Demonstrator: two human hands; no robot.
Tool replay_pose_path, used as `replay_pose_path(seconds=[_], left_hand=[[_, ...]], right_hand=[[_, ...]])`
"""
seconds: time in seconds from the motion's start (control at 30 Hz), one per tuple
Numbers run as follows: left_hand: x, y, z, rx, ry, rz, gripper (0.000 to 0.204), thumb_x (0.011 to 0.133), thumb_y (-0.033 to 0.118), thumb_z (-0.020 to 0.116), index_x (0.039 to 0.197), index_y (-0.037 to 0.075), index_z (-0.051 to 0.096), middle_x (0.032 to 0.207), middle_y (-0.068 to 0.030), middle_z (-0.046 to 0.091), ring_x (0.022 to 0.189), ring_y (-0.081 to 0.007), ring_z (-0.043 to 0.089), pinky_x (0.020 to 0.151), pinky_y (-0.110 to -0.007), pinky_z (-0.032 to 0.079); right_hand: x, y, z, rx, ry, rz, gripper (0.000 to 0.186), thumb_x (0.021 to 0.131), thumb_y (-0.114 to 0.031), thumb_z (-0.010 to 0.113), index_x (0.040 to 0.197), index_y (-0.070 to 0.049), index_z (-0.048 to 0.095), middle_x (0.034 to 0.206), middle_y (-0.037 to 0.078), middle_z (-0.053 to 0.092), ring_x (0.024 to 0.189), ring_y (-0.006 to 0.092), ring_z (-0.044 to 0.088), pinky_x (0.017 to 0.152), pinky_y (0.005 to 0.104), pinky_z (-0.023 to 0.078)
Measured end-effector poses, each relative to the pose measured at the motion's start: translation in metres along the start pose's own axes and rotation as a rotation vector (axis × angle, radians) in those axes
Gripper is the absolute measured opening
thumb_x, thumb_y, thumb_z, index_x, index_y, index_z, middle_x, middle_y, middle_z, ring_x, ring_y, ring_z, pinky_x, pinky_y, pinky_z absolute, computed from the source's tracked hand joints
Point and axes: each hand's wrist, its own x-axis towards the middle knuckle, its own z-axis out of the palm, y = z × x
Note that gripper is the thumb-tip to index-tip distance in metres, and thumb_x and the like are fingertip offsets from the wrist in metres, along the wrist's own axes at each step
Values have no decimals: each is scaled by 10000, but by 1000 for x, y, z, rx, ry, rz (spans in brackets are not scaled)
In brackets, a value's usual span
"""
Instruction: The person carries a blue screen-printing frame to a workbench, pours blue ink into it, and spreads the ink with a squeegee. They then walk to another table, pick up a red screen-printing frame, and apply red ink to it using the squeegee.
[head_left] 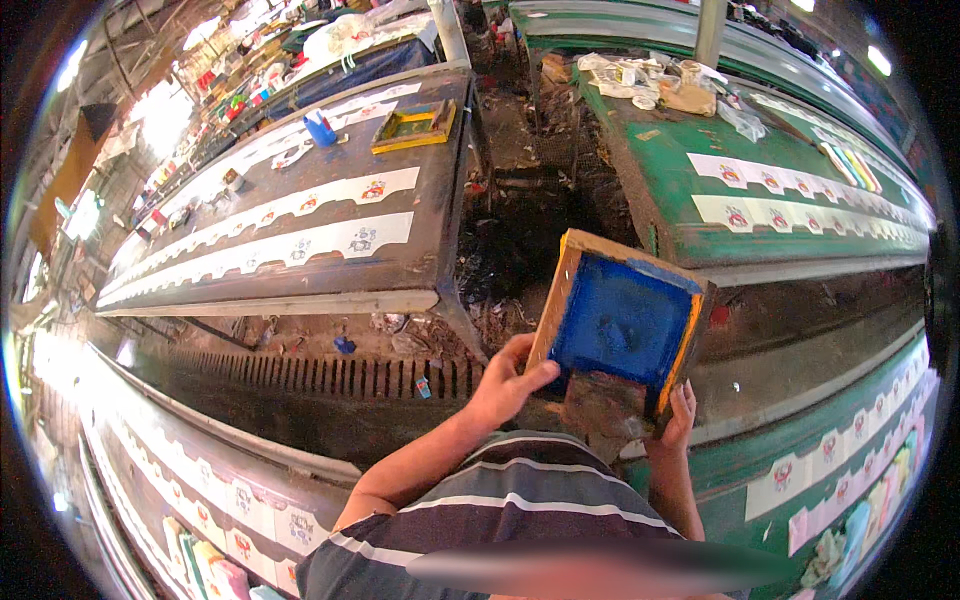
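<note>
A screen-printing frame (628, 312) with wooden sides and a blue-inked mesh is held up in front of my body, tilted slightly. My left hand (508, 385) is closed round its left side near the lower corner, thumb on the edge. At the lower right corner my right hand (679, 415) grips the frame's side, with part of the fingers hidden behind it. A dark, stained flat piece (603, 402) lies across the frame's lower end; I cannot tell whether it is a squeegee.
A long dark table (330, 262) at left bears strips of printed white pieces, a blue container (320, 128) and a yellow-edged frame (414, 127). Green tables (650, 180) at right hold more strips and rags (660, 85). A littered aisle (520, 200) and slotted grating (330, 374) lie between.
</note>
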Motion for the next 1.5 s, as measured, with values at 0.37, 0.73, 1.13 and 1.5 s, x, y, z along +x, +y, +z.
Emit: replay_pose_path(seconds=[0.37,0.73,1.13,1.5], left_hand=[[207,-48,-131,-93,232,-33,449,1049,121,821,1425,-21,621,1308,-125,748,1094,-159,717,905,-329,610],[416,22,-175,-229,172,26,411,1053,63,801,1413,-18,619,1262,-82,734,1128,-148,731,996,-333,600],[635,17,-206,-134,392,64,432,1026,60,831,1415,-4,656,1368,-107,731,1109,-163,729,984,-338,613],[911,96,-213,54,313,-24,436,1025,37,818,1429,-17,665,1365,-101,730,1164,-181,726,1043,-352,592]], right_hand=[[288,25,136,-102,-23,-71,414,1163,-381,612,1487,-124,626,1357,29,703,1267,226,691,1056,430,555],[556,10,246,-142,163,-164,503,1142,-390,638,1538,-82,597,1411,85,664,1312,286,661,1107,475,554],[874,76,266,-223,136,-95,487,1134,-439,656,1513,-134,632,1446,26,689,1334,266,669,1074,501,578],[1133,82,375,40,-36,-57,408,1143,-366,671,1460,-109,656,1377,40,715,1271,254,696,1074,482,569]])
